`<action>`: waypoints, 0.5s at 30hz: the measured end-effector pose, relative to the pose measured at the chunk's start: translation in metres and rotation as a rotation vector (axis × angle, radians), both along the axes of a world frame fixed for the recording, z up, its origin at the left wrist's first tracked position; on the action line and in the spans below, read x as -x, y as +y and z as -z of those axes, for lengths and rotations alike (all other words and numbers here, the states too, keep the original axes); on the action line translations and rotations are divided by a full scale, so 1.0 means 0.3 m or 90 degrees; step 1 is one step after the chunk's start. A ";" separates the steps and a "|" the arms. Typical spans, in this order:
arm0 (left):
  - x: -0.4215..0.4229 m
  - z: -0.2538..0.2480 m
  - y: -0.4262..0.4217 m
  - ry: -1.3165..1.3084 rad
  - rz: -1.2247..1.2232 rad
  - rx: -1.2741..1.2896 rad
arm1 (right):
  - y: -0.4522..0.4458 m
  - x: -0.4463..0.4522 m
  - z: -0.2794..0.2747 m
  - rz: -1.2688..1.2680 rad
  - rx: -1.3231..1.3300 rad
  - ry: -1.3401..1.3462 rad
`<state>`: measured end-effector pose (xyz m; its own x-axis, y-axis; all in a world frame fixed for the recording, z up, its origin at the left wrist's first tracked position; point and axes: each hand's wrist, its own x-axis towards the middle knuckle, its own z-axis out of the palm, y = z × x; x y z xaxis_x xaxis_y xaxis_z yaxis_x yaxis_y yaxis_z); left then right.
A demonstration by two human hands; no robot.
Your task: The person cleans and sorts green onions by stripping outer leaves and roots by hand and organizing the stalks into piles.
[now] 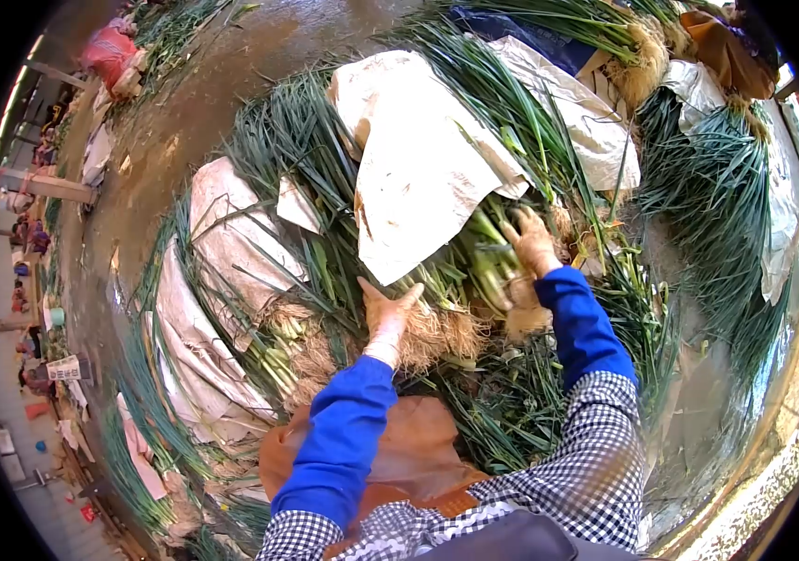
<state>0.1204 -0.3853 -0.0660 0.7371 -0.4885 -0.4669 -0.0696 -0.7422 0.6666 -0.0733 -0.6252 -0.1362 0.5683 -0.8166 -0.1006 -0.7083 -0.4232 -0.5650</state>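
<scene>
Long green onions (488, 266) with pale stalks and hairy roots lie in front of me, partly under a white sheet (418, 178). My left hand (388, 313) rests against the stalks at the sheet's lower edge, thumb and forefinger spread apart. Its other fingers are partly hidden. Just below and right of it hang tan roots (446, 337). Over stalks farther right, my right hand (535, 243) curves its fingers, gripping them from the side. Those stalks look slightly blurred.
More green onions under white sheets (236, 220) lie to the left. At right, another heap of green onions (713, 178) droops beside the wet floor. Loose green leaves (512, 402) lie below my hands, near a brown apron (409, 430). Several people are far off at left.
</scene>
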 end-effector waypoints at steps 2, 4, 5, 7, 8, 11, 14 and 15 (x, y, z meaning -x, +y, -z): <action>0.003 0.038 -0.036 0.009 0.015 0.024 | -0.113 -0.038 0.196 0.132 -0.023 0.112; -0.037 0.121 -0.050 -0.042 0.072 0.015 | -0.138 -0.085 0.118 0.185 -0.166 0.016; -0.043 0.138 -0.052 -0.026 0.022 0.023 | -0.127 -0.112 0.054 0.197 -0.241 0.140; -0.054 0.136 -0.043 0.006 -0.066 0.120 | -0.038 -0.115 0.075 0.166 -0.223 0.085; -0.062 0.126 -0.026 0.020 -0.104 0.204 | 0.000 -0.114 0.054 0.145 -0.235 0.078; -0.081 0.134 0.033 0.085 -0.118 0.178 | 0.055 -0.066 0.010 0.085 -0.301 -0.036; -0.047 0.014 0.026 0.287 -0.156 0.210 | 0.026 -0.062 -0.173 0.063 -0.370 0.027; -0.036 0.035 0.037 0.223 -0.097 0.199 | -0.020 -0.035 -0.036 0.068 -0.338 0.032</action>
